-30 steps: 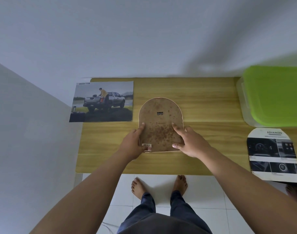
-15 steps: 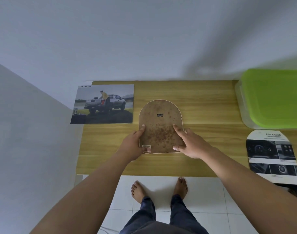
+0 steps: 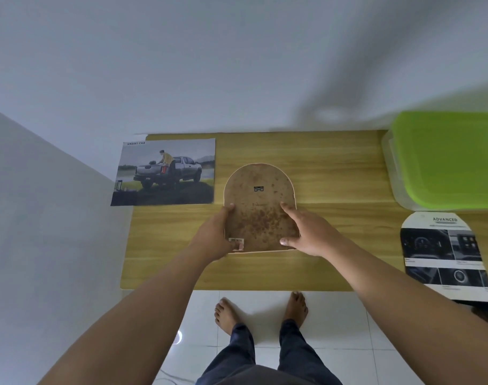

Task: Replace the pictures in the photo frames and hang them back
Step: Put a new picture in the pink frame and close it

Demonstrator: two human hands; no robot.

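Observation:
An arch-shaped photo frame (image 3: 258,201) lies face down on the wooden table (image 3: 334,173), its stained brown backing board and small hanger hook facing up. My left hand (image 3: 213,237) grips its lower left edge, thumb on the board near a small label. My right hand (image 3: 306,232) grips the lower right edge, forefinger and thumb on the board. A rectangular picture of a pickup truck (image 3: 166,172) lies at the table's left end. An arch-cut picture of a car interior (image 3: 445,254) lies at the right.
A clear plastic box with a green lid (image 3: 445,159) stands at the table's back right. White walls close in behind and on the left. My bare feet (image 3: 229,312) stand on white floor tiles below the table's front edge.
Both hands stay on the frame's lower edges. The view has shifted slightly; nothing on the table has visibly moved.

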